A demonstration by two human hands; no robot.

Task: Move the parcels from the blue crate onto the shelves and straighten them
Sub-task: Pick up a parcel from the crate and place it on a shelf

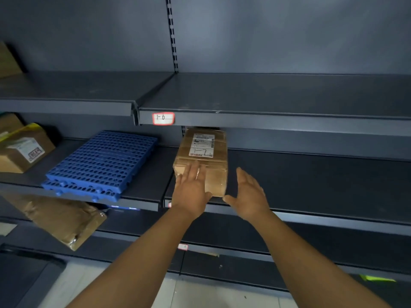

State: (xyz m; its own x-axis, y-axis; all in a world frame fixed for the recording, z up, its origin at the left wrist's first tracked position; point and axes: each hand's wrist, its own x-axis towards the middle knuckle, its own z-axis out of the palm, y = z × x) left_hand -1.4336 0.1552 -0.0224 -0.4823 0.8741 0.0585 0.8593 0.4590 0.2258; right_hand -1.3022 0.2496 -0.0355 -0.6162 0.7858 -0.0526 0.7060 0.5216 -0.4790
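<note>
A brown cardboard parcel (205, 152) with a white label marked "1-7" lies flat on the middle shelf (311, 185), its near end at the shelf's front edge. My left hand (191, 190) rests on the parcel's near left corner, fingers spread flat over the top. Just to the parcel's right, my right hand (249, 196) is open with the palm turned toward the parcel's side and the thumb close to its near corner; I cannot tell if it touches. The blue crate is not in view.
Two stacked blue perforated plastic panels (100, 163) lie on the same shelf to the left. Further left stands a taped box (22, 150). A brown padded bag (66, 221) hangs off the shelf below. The upper shelf (266, 94) carries a tag "1-6" (163, 118).
</note>
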